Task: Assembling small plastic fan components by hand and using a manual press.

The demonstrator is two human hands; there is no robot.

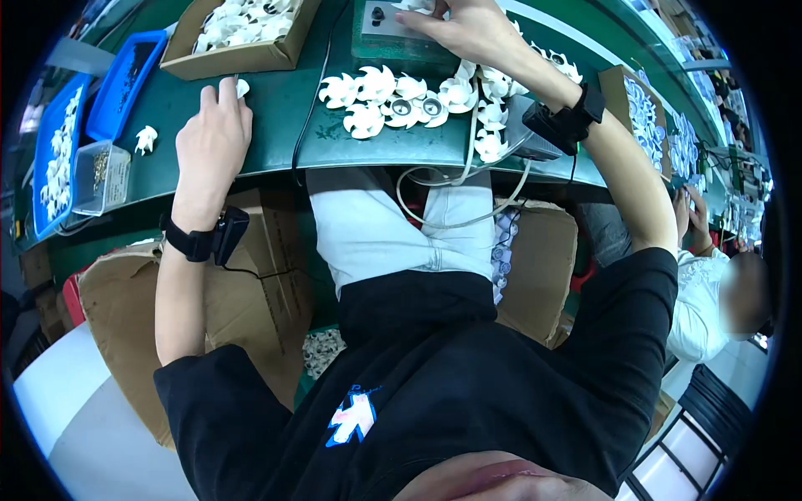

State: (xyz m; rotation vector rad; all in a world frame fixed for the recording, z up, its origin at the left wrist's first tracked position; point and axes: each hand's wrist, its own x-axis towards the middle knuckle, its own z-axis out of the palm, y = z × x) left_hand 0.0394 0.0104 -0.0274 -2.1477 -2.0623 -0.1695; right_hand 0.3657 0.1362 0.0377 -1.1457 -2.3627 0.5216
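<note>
Head view: across the top runs the green worktop (276,138), where the seated person reaches forward with both bare arms. Biggest on it, an open cardboard box (238,60) sits ahead of the left hand (215,138), heaped with white bladed wheels (246,23). Further left stand two blue trays (104,123), one bearing dark bits, the other white parts. Ahead and to the right is a green fixture (401,57) with a grey top plate; the right hand (464,29) bends over it, its fingers at a white piece (418,6) by the upper edge. From here I can't tell whether they pinch it. Beside the trays is a clear container (115,179) of small pieces. More wheels cluster on the worktop below the fixture, and one lies alone near the container. Smallest, a white bit (242,88) shows beside the left fingertips; whether those fingers grip it, I can't tell.
</note>
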